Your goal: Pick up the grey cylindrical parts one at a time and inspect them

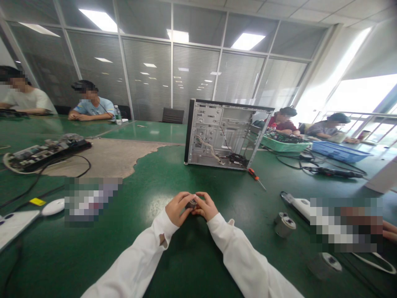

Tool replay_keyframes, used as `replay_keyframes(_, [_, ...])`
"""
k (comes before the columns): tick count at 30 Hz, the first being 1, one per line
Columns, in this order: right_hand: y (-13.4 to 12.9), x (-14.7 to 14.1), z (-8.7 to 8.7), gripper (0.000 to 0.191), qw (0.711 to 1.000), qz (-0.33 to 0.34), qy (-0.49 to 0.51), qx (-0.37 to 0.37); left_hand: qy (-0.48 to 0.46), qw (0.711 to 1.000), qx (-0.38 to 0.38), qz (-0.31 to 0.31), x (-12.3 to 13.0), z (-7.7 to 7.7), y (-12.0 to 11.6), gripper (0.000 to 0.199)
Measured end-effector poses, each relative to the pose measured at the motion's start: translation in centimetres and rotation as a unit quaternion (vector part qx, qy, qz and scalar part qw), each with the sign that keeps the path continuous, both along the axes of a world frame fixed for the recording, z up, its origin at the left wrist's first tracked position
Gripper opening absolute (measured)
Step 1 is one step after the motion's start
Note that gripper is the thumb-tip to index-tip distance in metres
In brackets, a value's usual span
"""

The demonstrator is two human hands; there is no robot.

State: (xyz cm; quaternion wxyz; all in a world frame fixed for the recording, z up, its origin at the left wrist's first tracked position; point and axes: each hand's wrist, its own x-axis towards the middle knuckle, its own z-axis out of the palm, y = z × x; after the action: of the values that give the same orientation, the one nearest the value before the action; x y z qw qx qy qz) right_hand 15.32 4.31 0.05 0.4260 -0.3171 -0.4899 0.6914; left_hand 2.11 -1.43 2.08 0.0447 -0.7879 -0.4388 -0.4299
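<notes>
My left hand (177, 209) and my right hand (207, 207) meet above the green table (161, 260), in front of me. Between their fingertips is a small round metal part (192, 203), mostly covered by the fingers, so its exact kind does not show. Both hands are closed on it. Beyond them stands a computer case (214, 136) with its side open, cables and a black part inside. By its lower right corner lies a screwdriver (256, 175) with an orange and black handle. Two metal cylinders, one nearer (325, 265) and one farther (284, 225), stand to the right.
At left, an opened device with exposed parts (49, 151) rests on a torn brown patch (114, 155), beside a white mouse (53, 207). Green (285, 144) and blue baskets (339, 151) and cables are at right. Several people sit around the table. Blurred patches hide some items.
</notes>
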Motion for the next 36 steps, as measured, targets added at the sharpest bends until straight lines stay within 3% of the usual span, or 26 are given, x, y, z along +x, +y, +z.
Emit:
replay_keyframes(9, [-0.1,0.2,0.3,0.045,0.999,0.021,0.031,-0.011,-0.031,0.999,-0.033,0.003,-0.3,0.3,0.0,0.036])
replay_keyframes(13, [0.0,0.3,0.5,0.045,0.998,0.035,0.043,-0.031,-0.196,0.975,-0.107,-0.011,-0.4,-0.2,0.6,0.037])
replay_keyframes(16, [-0.1,0.2,0.7,0.045,0.998,0.039,0.042,-0.040,-0.406,0.892,-0.196,-0.011,-0.8,-0.8,1.2,0.043])
replay_keyframes(20, [-0.3,0.1,0.9,0.047,0.997,0.050,0.045,-0.030,-0.644,0.714,-0.273,-0.032,-1.5,-0.6,1.6,0.032])
replay_keyframes(23, [-0.3,0.2,1.1,0.047,0.997,0.044,0.041,-0.039,-0.749,0.584,-0.311,-0.038,-1.7,0.2,1.6,0.013])
replay_keyframes(25, [-0.2,0.3,1.2,0.047,0.997,0.036,0.040,-0.048,-0.767,0.544,-0.339,-0.029,-1.7,0.5,1.6,0.007])
replay_keyframes(26, [-0.2,0.3,1.2,0.047,0.997,0.032,0.040,-0.050,-0.763,0.547,-0.344,-0.023,-1.7,0.4,1.6,0.009])
replay_keyframes(28, [-0.1,0.4,1.1,0.047,0.998,0.021,0.040,-0.049,-0.731,0.600,-0.325,-0.014,-1.6,0.2,1.7,0.019])
replay_keyframes(30, [0.0,0.4,1.0,0.048,0.998,0.007,0.040,-0.042,-0.660,0.701,-0.271,0.000,-1.6,-0.2,1.7,0.033])
replay_keyframes(33, [0.1,0.4,0.8,0.047,0.999,-0.016,0.035,-0.026,-0.473,0.865,-0.161,0.048,-2.0,-0.5,1.5,0.042])
replay_keyframes(34, [0.1,0.4,0.8,0.047,0.999,-0.021,0.034,-0.022,-0.400,0.906,-0.122,0.059,-2.2,-0.5,1.5,0.041])
replay_keyframes(36, [0.1,0.3,0.6,0.046,0.999,-0.028,0.032,-0.014,-0.271,0.958,-0.066,0.065,-2.6,-0.4,1.3,0.035])
